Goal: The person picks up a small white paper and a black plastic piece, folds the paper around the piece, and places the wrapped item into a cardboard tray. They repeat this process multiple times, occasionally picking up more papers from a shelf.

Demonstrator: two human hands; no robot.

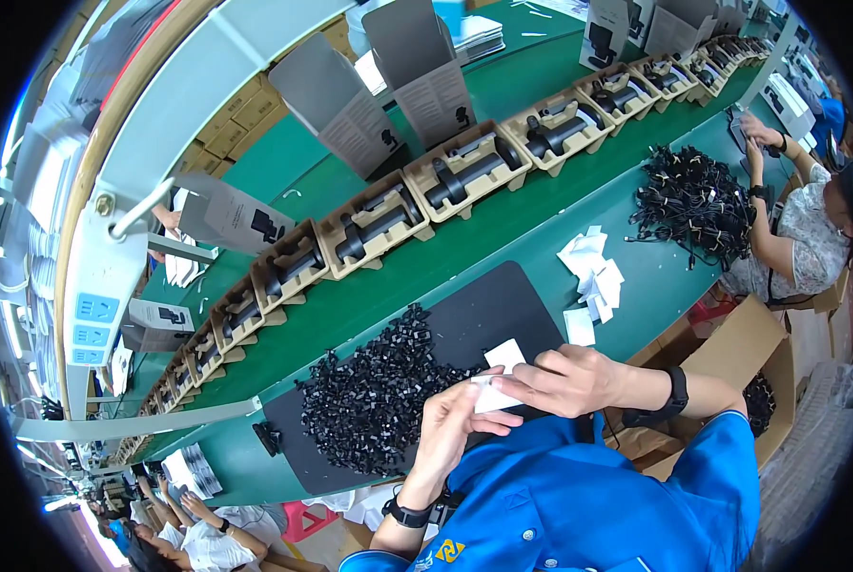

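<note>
Wears a blue shirt [579, 505] at six o'clock, closest to the camera. Pinches a small white slip [493, 397] at five o'clock from centre with left hand [447, 421] and right hand [575, 379], pressing thumbs and fingertips together on it, curling the spare right fingers, extending the left ones loosely. Holds it over a dark mat [514, 303], near a heap of small black parts [364, 400] at seven o'clock. Has loose white papers [606, 284] at three, tan trays [388, 248] from eight round to two.

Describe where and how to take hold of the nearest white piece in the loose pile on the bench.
Probably pinch its near edge, coming in from the near side: the nearest white piece lies flat on the green bench, with the other white pieces beyond it.
</note>
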